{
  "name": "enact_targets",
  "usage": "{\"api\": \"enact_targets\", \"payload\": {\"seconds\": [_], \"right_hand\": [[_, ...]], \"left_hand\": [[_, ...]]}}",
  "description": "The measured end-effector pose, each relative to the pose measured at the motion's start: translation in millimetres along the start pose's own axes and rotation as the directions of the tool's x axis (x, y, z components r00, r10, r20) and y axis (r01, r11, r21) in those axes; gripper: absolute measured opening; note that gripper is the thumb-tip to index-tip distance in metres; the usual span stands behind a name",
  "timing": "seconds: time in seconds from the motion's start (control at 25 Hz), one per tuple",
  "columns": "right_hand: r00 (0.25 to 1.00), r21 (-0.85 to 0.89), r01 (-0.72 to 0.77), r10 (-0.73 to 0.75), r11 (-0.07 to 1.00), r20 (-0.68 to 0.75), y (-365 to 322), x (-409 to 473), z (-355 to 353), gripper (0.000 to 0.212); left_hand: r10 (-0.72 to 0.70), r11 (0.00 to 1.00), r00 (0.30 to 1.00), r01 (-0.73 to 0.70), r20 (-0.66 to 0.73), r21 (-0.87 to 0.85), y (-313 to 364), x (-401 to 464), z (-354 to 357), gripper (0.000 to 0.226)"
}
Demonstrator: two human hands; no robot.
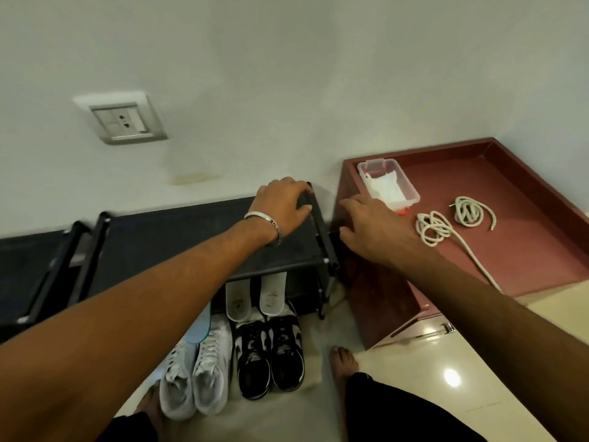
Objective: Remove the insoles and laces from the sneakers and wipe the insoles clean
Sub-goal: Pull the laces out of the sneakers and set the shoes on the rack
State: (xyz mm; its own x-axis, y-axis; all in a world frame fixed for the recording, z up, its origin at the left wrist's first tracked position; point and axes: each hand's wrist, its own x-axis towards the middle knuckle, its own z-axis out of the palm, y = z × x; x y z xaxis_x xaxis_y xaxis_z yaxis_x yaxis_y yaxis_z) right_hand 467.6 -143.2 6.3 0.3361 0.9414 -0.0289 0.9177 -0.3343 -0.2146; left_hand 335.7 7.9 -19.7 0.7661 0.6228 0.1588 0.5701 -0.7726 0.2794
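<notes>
Head view: left hand [283, 207] curls over matte rack [191, 237]; right grip [373, 231] seemingly flat.

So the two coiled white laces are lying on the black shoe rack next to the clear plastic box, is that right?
Not quite. The head view shows the two coiled white laces lying on the red-brown cabinet top, not on the black shoe rack. They are indeed next to the clear plastic box, which sits on that same top.
</notes>
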Motion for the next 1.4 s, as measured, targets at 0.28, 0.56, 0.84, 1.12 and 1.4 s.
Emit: {"api": "enact_targets", "payload": {"seconds": [0.28, 0.56, 0.84, 1.12, 1.4], "right_hand": [[0.991, 0.019, 0.115, -0.116, 0.993, 0.063, -98, -29, 22, 0.060], [0.950, 0.084, 0.251, -0.262, 0.964, 0.171, -203, -49, 79, 0.053], [0.876, 0.123, 0.309, -0.332, 0.943, 0.348, -280, -69, 171, 0.046], [0.793, 0.147, 0.270, -0.306, 0.952, 0.527, -308, -71, 275, 0.044], [0.766, 0.143, 0.162, -0.215, 0.976, 0.606, -313, -53, 364, 0.044]], "left_hand": [[-0.234, 0.972, 0.972, 0.233, -0.018, -0.043, -68, -122, -43, 0.033], [-0.463, 0.885, 0.886, 0.460, -0.026, -0.074, -139, -241, -48, 0.030], [-0.639, 0.754, 0.767, 0.639, 0.052, -0.153, -198, -336, -6, 0.020], [-0.762, 0.604, 0.616, 0.787, 0.197, -0.125, -238, -382, 62, 0.027], [-0.785, 0.460, 0.478, 0.876, 0.394, -0.146, -281, -390, 140, 0.030]]}}
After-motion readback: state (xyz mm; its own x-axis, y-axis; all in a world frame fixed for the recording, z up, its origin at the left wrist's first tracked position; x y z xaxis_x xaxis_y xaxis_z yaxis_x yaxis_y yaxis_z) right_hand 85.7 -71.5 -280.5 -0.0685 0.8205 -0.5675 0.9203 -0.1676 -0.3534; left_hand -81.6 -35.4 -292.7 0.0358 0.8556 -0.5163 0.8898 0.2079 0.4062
